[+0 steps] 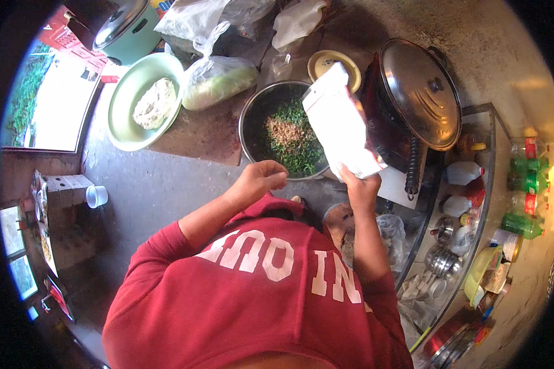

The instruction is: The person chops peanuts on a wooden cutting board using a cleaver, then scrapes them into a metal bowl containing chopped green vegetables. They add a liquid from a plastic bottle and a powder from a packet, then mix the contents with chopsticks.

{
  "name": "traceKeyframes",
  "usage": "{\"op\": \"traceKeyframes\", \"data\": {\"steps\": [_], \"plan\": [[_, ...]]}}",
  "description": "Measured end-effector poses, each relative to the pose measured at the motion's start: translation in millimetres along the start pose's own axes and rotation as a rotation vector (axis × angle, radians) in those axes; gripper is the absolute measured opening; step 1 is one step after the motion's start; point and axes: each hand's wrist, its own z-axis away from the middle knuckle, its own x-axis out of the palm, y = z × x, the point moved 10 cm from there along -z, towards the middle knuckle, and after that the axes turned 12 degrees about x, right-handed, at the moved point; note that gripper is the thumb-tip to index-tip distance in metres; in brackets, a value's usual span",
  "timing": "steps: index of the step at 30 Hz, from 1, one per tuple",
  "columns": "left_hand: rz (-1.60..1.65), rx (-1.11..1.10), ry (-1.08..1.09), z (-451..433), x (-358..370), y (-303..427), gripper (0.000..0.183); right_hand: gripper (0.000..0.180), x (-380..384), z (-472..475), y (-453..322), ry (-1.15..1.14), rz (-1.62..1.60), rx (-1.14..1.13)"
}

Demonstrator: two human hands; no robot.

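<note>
My right hand grips the lower end of a white plastic packet, which hangs tilted over the right side of a metal bowl. Chopped green leaves lie in the bowl, with a light brown crumbly heap on them. At the bowl's near rim is my left hand, its fingers curled together; whether it pinches anything small cannot be told. Behind the packet stands a yellowish dish, partly covered by it. Left of the bowl, a pale green basin holds a lump of dough.
A knotted plastic bag with something pale green lies beside the basin. A lidded wok stands to the right, its handle pointing towards me. A green lidded pot is at the back left. Shelves with bottles and bowls line the right.
</note>
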Motion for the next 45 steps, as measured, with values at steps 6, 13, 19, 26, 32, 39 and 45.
{"op": "traceKeyframes", "data": {"steps": [6,13,19,26,32,39,45], "plan": [[0.442,-0.07,0.025,-42,34,-13,0.063,0.031,3,8,-9,0.052,-0.19,-0.083],[0.811,0.043,-0.103,-73,72,19,0.078,0.035,11,14,-27,0.05,-0.181,-0.092],[0.893,0.095,-0.076,-68,77,39,0.073,0.04,13,10,-22,0.035,-0.145,-0.075],[0.956,0.204,-0.2,-63,90,74,0.079,0.043,1,15,-33,0.059,0.112,-0.231],[0.854,0.186,-0.293,-61,105,56,0.09,0.039,-21,21,-21,0.164,-0.22,-0.16],[0.936,0.086,-0.218,-58,98,47,0.092,0.059,-34,33,-3,0.135,-0.282,-0.028],[0.974,0.238,-0.2,-55,98,56,0.088,0.05,-3,16,-9,-0.015,-0.235,-0.083]]}}
